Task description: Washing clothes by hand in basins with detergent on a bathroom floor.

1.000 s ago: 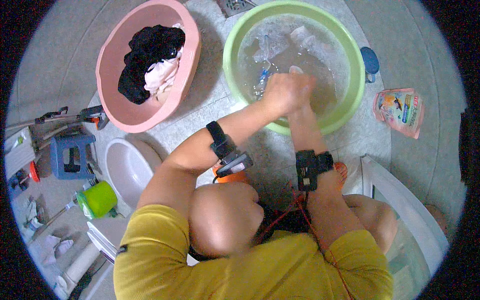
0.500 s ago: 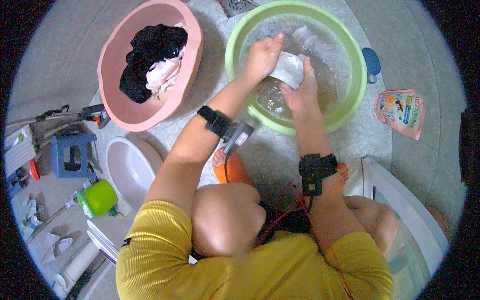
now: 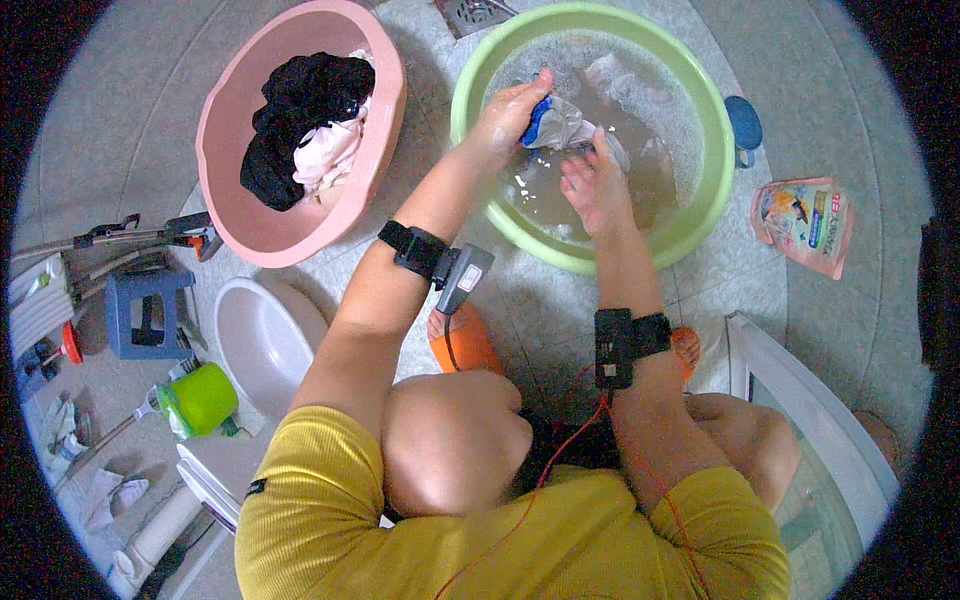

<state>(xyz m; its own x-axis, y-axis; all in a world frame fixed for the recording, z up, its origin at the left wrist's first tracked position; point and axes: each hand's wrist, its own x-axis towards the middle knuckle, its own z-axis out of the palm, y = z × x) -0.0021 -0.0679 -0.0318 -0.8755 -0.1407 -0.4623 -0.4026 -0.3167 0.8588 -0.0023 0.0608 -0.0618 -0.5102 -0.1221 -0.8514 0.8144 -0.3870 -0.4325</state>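
Observation:
A green basin of cloudy, soapy water stands on the floor in front of me. Over the water, my left hand is closed on one end of a small wet sock-like cloth, greyish white with a blue part beside the fingers. The cloth stretches to the right and hangs past the fingertips of my right hand. That hand has its fingers apart, palm toward the cloth; whether it touches the cloth is hard to make out. Another pale cloth floats among suds at the far side of the basin.
At the left stands a pink basin with black clothes and pale pink ones. Nearer are a white basin, a blue stool and a green container. A blue brush-like object and pink pouch lie right.
The cloth was stretched flat and white between both hands; now it is bunched and shows blue. My right hand has loosened its grip and moved slightly lower. My left hand has shifted a little left.

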